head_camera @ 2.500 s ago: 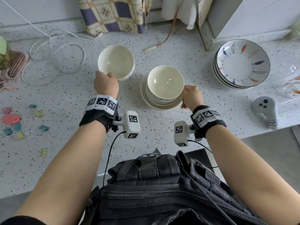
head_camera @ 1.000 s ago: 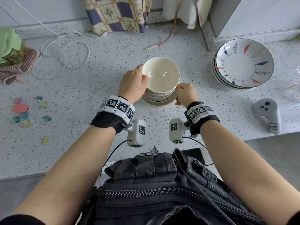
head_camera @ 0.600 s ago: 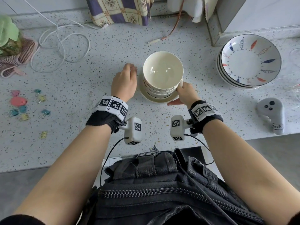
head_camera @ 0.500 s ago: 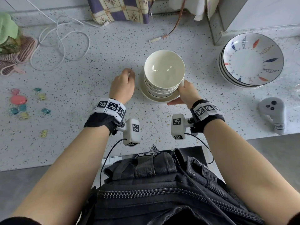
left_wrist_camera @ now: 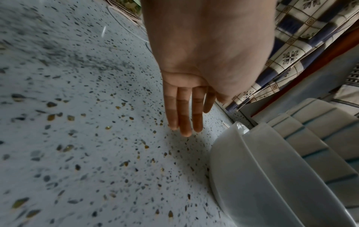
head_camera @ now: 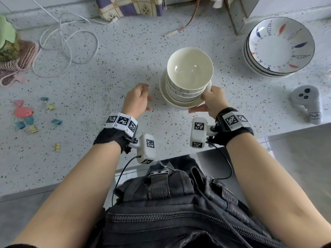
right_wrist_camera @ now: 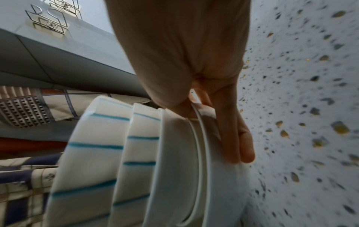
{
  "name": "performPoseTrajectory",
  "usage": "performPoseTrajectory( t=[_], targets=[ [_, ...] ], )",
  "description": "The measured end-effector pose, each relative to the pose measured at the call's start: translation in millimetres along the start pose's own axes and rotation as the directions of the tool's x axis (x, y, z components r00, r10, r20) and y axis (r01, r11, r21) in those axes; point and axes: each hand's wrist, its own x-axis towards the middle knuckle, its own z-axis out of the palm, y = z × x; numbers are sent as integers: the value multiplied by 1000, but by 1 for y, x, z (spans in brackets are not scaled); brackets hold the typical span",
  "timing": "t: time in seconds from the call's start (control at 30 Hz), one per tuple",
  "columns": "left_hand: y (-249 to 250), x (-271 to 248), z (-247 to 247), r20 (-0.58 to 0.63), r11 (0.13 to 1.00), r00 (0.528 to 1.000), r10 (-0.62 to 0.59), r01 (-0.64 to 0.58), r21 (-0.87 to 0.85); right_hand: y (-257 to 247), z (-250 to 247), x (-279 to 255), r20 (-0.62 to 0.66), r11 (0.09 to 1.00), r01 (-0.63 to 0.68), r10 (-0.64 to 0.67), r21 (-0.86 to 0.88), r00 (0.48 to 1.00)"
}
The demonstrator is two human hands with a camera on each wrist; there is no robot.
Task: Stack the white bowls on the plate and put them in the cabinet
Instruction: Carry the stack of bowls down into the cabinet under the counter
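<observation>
The white bowls (head_camera: 189,72) sit nested in 1 stack on the plate (head_camera: 165,94), near the middle of the speckled countertop (head_camera: 107,86). In the head view 3 bowl rims are countable. In the right wrist view the bowl walls carry thin blue vertical lines. Whether the plate rests fully on the countertop or is tilted off it cannot be told.

The right hand (head_camera: 214,101) grips the near right edge of the plate. In the right wrist view the thumb (right_wrist_camera: 170,98) lies on the upper side of the rim and the fingers (right_wrist_camera: 239,138) run under the plate, so the rim is pinched between them.

The left hand (head_camera: 137,100) is just left of the plate and apart from it. It holds nothing. In the left wrist view its fingers (left_wrist_camera: 184,113) are straight and close together, pointing down at the countertop; contact with the surface cannot be confirmed.

Farther out:
- Right rear: a stack of fish-pattern plates (head_camera: 279,45).
- Right front edge: a grey handheld controller (head_camera: 306,102).
- Left rear: a looped white cable (head_camera: 71,43).
- Far left: a scatter of coloured binder clips (head_camera: 32,117) and a plant on a woven mat (head_camera: 10,49).
- Rear edge: a checked cloth (head_camera: 129,6).
</observation>
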Motion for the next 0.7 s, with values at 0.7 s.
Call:
performPoseTrajectory(
  t=[0.7],
  targets=[
    [-46, -189, 69, -126, 999, 992, -8, 2, -47, 111, -50, -159, 76, 995, 9, -17, 102, 997]
  ],
)
